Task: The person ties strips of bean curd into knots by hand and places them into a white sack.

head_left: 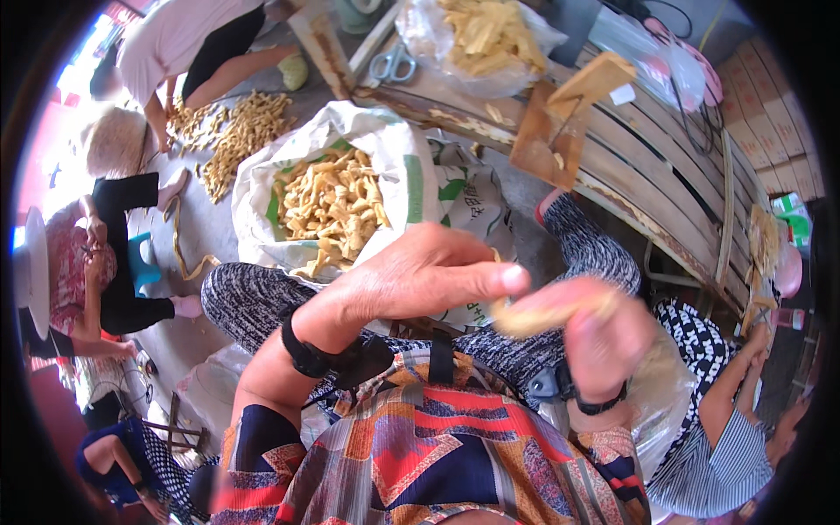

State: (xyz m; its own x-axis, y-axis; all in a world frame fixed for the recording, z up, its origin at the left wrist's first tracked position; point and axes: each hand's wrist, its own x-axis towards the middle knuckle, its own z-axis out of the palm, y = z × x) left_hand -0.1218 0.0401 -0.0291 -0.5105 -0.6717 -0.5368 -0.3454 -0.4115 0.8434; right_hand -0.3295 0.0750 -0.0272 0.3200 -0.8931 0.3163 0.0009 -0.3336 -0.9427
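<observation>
A yellow strip [545, 319], which looks like tofu skin, runs in a curve between my two hands above my lap. My right hand [607, 338] is motion-blurred and grips one end of it. My left hand [426, 272] has its thumb stretched out over the other end, which passes behind the thumb; its fingertips are hidden. Just beyond my left hand stands an open white woven sack [335, 118] with green print. Inside it lies a heap of knotted yellow pieces [331, 200].
Ahead right is a slatted wooden bench [650, 157] carrying a bag of yellow strips [489, 39], blue-handled scissors [392, 63] and a wooden block stand [551, 134]. More knotted pieces [243, 138] lie on the floor ahead left. Other people sit on both sides.
</observation>
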